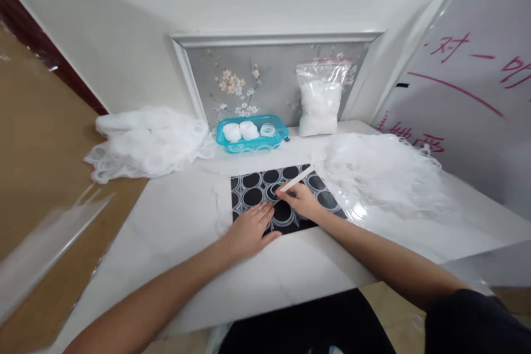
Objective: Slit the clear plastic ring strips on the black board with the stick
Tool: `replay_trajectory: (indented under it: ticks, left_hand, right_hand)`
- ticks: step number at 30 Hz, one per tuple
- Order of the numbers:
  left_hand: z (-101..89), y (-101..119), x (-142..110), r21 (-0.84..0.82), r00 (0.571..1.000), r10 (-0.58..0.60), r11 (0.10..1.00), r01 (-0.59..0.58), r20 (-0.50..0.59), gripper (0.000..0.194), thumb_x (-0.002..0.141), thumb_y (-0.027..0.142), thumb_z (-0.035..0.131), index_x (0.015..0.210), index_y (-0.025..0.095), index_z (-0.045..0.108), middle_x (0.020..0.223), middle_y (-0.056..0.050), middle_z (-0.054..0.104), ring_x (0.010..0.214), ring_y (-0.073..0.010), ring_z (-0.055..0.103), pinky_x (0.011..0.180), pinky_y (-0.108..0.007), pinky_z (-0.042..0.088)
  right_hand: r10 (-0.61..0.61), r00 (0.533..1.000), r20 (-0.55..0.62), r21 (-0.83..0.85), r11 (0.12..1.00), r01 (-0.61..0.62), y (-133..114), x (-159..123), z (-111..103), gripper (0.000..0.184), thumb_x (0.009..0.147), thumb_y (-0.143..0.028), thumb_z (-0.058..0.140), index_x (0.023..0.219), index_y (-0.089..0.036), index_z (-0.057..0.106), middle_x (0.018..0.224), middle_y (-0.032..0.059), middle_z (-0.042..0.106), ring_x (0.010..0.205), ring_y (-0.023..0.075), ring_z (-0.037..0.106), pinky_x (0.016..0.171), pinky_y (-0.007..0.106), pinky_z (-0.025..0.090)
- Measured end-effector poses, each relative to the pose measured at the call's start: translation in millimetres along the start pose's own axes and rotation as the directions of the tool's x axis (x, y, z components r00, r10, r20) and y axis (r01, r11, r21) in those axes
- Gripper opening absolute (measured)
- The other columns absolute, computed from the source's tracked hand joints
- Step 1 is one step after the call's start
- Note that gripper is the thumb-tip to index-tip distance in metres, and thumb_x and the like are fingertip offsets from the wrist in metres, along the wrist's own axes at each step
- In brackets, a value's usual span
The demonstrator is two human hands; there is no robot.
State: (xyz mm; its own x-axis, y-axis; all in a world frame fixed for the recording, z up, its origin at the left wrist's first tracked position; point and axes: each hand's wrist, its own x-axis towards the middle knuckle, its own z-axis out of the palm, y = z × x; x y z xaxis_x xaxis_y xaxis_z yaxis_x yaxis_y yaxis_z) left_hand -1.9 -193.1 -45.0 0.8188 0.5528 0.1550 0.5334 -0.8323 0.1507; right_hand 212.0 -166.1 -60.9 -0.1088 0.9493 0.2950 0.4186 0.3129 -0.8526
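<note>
A black mat [249,181] covered with a sheet of white lace rings lies on the white table [178,221]. My left hand [249,229] rests flat on the mat's near left part, fingers stretched out. My right hand [299,200] is closed in a pinch on a thin white stick-like tool [297,178], whose near end touches the lace at the mat's middle. The tool slants away to the right.
A heap of white lace [145,141] lies at the back left and another lace heap [381,168] at the right. A turquoise basket [251,135] with white rolls and a clear bag of white pieces [320,100] stand before a flowered panel [269,77]. A whiteboard [468,77] leans at the right.
</note>
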Motion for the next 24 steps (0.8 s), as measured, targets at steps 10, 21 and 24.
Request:
replay_trajectory:
  ticks: [10,21,24]
  left_hand:
    - [2.3,-15,-5,0.103,0.997,0.038,0.994,-0.031,-0.066,0.052,0.096,0.048,0.045,0.136,0.016,0.052,0.141,-0.013,0.051,0.129,-0.0275,0.051,0.105,-0.046,0.048]
    - [-0.9,-11,-3,0.234,0.997,0.061,0.971,-0.046,-0.056,0.050,0.097,0.045,0.043,0.133,0.013,0.054,0.137,-0.013,0.055,0.126,-0.0274,0.054,0.104,-0.048,0.049]
    - [-2.2,-10,-3,0.220,0.998,0.048,0.975,-0.038,-0.041,0.051,0.097,0.046,0.042,0.134,0.012,0.053,0.139,-0.015,0.053,0.129,-0.0274,0.051,0.106,-0.048,0.047]
  right_hand:
    - [-0.049,0.999,0.007,-0.008,0.999,0.049,-11,7,4,0.015,0.088,-0.023,0.058,0.079,-0.019,0.071,0.081,0.0041,0.073,0.080,0.0196,0.068,0.075,0.031,0.051]
    - [0.021,1.000,-0.014,0.003,1.000,-0.021,-10,10,-1,0.016,0.087,-0.028,0.060,0.080,-0.018,0.070,0.082,0.0049,0.073,0.080,0.0211,0.068,0.075,0.032,0.051]
    - [0.017,1.000,-0.016,0.003,1.000,-0.017,-7,8,0,0.017,0.087,-0.030,0.060,0.082,-0.018,0.071,0.084,0.0053,0.073,0.082,0.0214,0.068,0.078,0.033,0.051]
